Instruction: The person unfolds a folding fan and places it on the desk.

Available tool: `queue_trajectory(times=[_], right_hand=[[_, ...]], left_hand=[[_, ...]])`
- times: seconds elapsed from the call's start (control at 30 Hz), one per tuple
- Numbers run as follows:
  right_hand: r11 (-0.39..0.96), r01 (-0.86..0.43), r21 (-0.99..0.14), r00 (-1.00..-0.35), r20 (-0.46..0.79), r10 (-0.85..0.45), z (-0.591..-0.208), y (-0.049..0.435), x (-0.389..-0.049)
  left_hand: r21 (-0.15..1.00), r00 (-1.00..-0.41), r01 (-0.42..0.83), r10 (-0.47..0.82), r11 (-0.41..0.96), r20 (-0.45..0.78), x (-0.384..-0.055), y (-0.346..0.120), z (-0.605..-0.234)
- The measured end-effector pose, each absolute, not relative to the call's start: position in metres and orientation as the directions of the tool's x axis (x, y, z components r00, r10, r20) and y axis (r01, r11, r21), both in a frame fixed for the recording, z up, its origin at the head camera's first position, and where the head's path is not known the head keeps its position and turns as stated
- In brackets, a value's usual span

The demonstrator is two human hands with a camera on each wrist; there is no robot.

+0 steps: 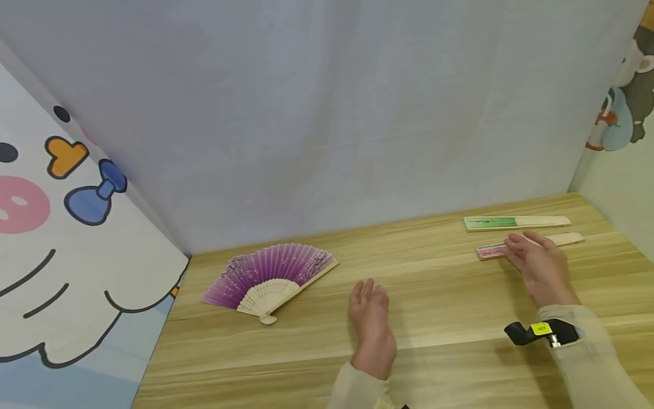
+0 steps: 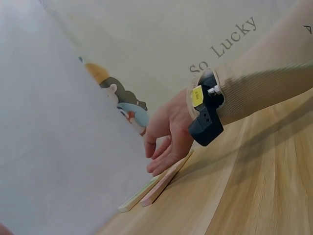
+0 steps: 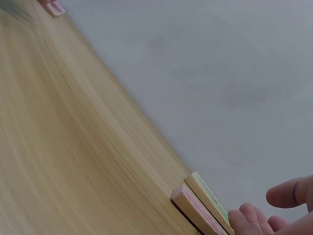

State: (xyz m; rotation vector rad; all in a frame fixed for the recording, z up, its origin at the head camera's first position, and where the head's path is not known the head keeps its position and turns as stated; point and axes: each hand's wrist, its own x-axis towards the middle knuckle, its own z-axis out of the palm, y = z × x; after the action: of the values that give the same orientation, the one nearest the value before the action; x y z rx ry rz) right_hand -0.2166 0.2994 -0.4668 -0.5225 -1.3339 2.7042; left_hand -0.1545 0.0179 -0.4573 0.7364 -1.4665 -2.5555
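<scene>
An unfolded purple fan (image 1: 293, 267) with pale ribs lies on the left of the wooden table. My left hand (image 1: 372, 326) is to its right, low over the tabletop, fingers extended and holding nothing. At the far right, a folded pink fan (image 1: 490, 251) and a folded green fan (image 1: 541, 222) lie side by side. My right hand (image 1: 541, 267) is over the pink fan and hides its middle in the head view. In the right wrist view, the thumb (image 3: 288, 192) stands apart from the fingers, with no fan between them.
A pale grey cloth (image 1: 327, 125) rises behind the table (image 1: 439, 307). Cartoon-printed panels (image 1: 66, 238) flank the table at left and right. A black wrist camera (image 1: 541, 332) is strapped on the right sleeve.
</scene>
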Motion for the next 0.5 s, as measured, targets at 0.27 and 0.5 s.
queue_trajectory(times=[0.27,0.5], right_hand=[[-0.588,0.076,-0.805,-0.932,-0.267,0.245,-0.468,0.314,-0.217],[-0.398,0.045,-0.916,-0.924,-0.189,0.331,-0.473,0.324,-0.22]], left_hand=[[0.831,-0.878,-0.156,-0.311,-0.533,-0.364,-0.153,0.027,-0.457],[0.832,-0.878,-0.174,-0.3,-0.527,-0.374,-0.153,0.035,-0.457]])
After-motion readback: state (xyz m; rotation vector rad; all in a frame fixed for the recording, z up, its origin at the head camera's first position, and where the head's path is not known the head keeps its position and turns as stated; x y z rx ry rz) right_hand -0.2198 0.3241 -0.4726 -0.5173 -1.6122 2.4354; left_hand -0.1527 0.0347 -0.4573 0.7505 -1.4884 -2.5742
